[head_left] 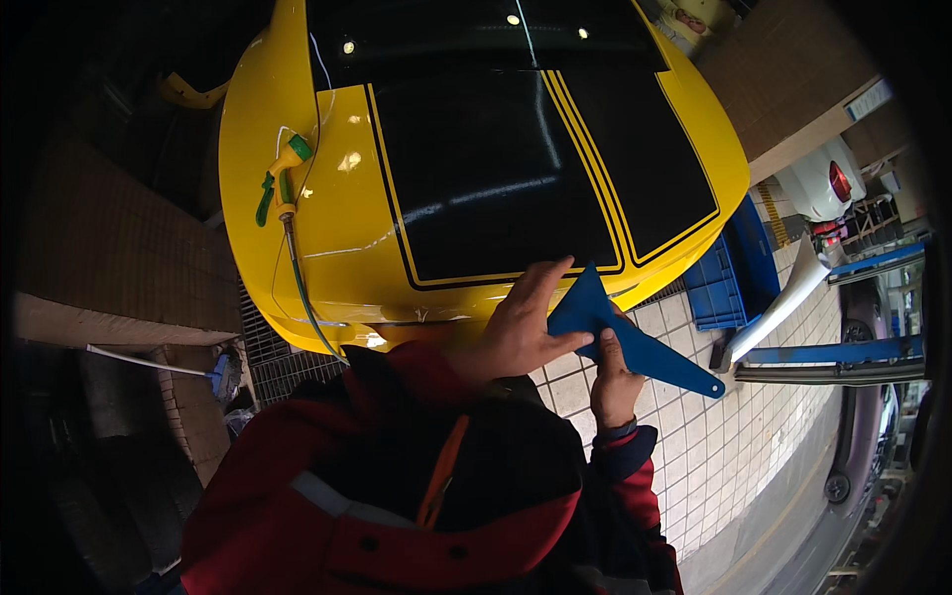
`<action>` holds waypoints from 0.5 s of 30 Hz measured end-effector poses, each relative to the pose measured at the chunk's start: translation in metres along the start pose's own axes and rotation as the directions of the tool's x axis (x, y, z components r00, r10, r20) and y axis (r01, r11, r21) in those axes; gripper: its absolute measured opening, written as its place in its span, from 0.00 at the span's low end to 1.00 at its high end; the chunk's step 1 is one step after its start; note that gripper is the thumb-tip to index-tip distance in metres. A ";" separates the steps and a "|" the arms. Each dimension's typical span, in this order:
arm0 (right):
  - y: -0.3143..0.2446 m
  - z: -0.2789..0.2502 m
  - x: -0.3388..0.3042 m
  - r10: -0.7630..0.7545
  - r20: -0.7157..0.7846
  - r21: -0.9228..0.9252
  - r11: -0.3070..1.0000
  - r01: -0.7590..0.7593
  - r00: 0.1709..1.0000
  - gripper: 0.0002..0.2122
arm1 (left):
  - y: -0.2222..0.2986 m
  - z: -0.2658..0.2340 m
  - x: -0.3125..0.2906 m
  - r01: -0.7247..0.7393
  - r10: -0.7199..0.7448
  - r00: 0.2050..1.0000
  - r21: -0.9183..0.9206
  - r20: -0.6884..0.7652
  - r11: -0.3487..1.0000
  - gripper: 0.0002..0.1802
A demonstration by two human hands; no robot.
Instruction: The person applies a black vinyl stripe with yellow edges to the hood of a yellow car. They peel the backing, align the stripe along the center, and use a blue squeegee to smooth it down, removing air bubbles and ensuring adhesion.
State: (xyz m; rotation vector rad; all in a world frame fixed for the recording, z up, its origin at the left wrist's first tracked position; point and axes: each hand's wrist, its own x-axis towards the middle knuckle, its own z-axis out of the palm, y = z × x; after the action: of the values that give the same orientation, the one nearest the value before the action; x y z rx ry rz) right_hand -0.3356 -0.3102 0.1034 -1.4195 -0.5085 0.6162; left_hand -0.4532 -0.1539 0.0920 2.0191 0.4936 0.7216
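Note:
A blue squeegee (662,365), broad at one end and tapering to a handle with a small hole, is tilted in front of me at the car's near edge. My right hand (615,387) grips it around the middle, thumb on top. On its broad end rests the thumb of my left hand (516,327), whose other fingers are stretched out and spread beside the blade. Beyond both hands lies the yellow car (342,213), with wide black panels (486,188) edged by thin yellow and black lines.
A green and yellow spray nozzle (285,183) lies on the car's left side, its hose (300,278) trailing over the near edge. Right of the car stand a blue crate (719,283), a white curved panel (783,302) and blue metal bars (833,351). Tiled floor (684,446) lies below.

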 end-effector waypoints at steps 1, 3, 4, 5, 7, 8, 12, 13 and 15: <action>-0.004 0.004 -0.002 0.099 0.032 0.077 0.992 -0.101 0.995 0.22 | -0.006 -0.012 0.003 0.127 -0.149 0.982 -0.184 -0.117 0.975 0.41; -0.002 0.021 -0.004 0.138 0.290 0.069 0.984 -0.165 0.947 0.23 | -0.028 -0.037 0.015 0.464 -0.428 0.883 -0.500 0.193 0.732 0.33; 0.004 0.033 -0.008 0.146 0.383 0.088 0.977 -0.194 0.912 0.24 | -0.031 -0.037 0.010 0.422 -0.398 0.899 -0.612 0.185 0.669 0.36; 0.013 0.051 -0.016 0.121 0.347 0.089 0.983 -0.161 0.930 0.25 | -0.037 -0.040 0.006 0.425 -0.415 0.893 -0.622 0.172 0.657 0.36; 0.018 0.068 -0.020 0.193 0.344 0.041 0.975 -0.220 0.919 0.25 | -0.045 -0.041 -0.002 0.443 -0.446 0.878 -0.641 0.171 0.627 0.37; 0.017 0.072 -0.020 0.217 0.313 0.013 0.973 -0.232 0.925 0.25 | -0.048 -0.042 -0.006 0.458 -0.466 0.870 -0.620 0.164 0.637 0.39; 0.009 0.083 -0.017 0.206 0.229 0.031 0.975 -0.218 0.951 0.24 | -0.044 -0.042 -0.014 0.379 -0.425 0.899 -0.667 0.103 0.641 0.41; 0.007 0.086 -0.016 0.183 0.226 0.057 0.978 -0.200 0.957 0.24 | -0.043 -0.044 -0.016 0.396 -0.411 0.900 -0.671 0.146 0.628 0.41; 0.000 0.089 -0.007 0.101 0.185 0.047 0.993 -0.112 0.977 0.24 | -0.037 -0.045 -0.019 0.267 -0.246 0.958 -0.764 0.146 0.587 0.40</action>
State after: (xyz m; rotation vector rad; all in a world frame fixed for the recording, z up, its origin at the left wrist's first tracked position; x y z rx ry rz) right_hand -0.3995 -0.2487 0.1123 -1.3492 -0.5573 0.8467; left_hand -0.4988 -0.1181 0.0732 1.0887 0.3525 0.5812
